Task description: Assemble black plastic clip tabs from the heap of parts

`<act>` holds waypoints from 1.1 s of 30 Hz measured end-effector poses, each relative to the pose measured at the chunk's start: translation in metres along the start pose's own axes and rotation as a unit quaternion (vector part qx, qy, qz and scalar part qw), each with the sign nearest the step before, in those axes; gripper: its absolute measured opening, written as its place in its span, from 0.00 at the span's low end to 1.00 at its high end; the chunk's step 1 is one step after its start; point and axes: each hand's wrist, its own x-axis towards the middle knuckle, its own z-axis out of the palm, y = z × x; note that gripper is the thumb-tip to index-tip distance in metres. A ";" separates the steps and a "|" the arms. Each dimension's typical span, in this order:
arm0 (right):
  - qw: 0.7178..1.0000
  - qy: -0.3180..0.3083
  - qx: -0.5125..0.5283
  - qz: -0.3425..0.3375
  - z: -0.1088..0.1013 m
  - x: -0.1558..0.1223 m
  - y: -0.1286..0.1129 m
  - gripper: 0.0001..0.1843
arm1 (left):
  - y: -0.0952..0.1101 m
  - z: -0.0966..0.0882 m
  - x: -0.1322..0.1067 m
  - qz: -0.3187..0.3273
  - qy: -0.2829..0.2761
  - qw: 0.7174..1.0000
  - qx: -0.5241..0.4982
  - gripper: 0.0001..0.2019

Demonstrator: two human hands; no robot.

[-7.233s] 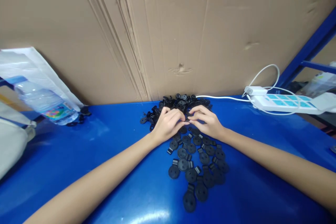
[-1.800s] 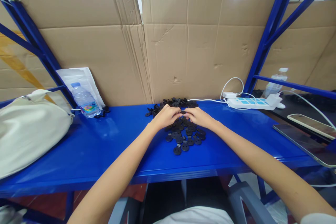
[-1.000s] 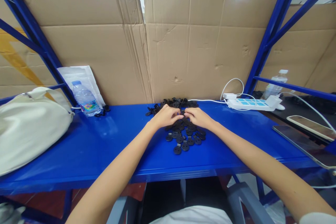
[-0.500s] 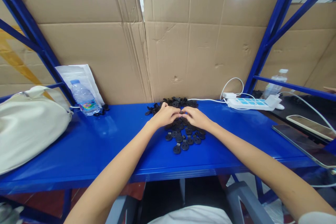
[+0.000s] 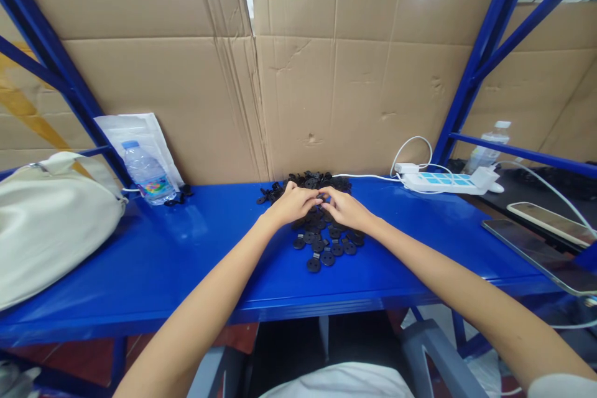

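Observation:
My left hand and my right hand meet over a heap of small black parts. Between their fingertips is one small black piece, pinched from both sides; its shape is mostly covered by the fingers. Nearer to me, several black round button-like discs, with two holes and a short tab, lie flat on the blue table. Behind my hands the black pile runs towards the cardboard, partly hidden by my fingers.
On the left are a cream bag, a water bottle and a white pouch. A white power strip with cables lies back right, near two phones. Cardboard walls the back of the blue table.
My fingers have shifted slightly around the small black piece, with the right fingertips now a little higher and more arched. The heap and the discs look the same.

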 end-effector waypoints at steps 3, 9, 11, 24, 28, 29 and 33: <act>1.000 -0.011 0.001 0.000 -0.002 0.000 -0.002 0.17 | 0.000 0.000 -0.001 -0.004 0.001 1.000 -0.001 0.13; 1.000 0.000 0.009 0.017 -0.007 0.001 -0.006 0.14 | 0.002 -0.001 -0.003 -0.015 -0.012 1.000 -0.007 0.18; 1.000 0.003 0.011 0.020 -0.008 0.001 -0.007 0.14 | 0.003 -0.001 -0.002 -0.015 -0.012 1.000 0.010 0.16; 0.997 0.040 -0.063 0.012 -0.010 0.000 -0.006 0.04 | 0.004 -0.004 -0.001 -0.007 0.017 0.999 0.037 0.17; 0.998 0.040 -0.050 0.006 -0.011 -0.002 -0.008 0.06 | 0.002 -0.003 0.001 0.010 0.015 0.999 0.028 0.18; 0.998 0.044 -0.042 0.004 -0.011 -0.002 -0.009 0.06 | 0.001 -0.003 0.001 0.012 0.016 0.999 0.028 0.18; 0.997 0.071 -0.010 -0.008 -0.009 -0.003 -0.010 0.12 | 0.001 -0.002 0.001 0.012 0.013 1.000 0.018 0.17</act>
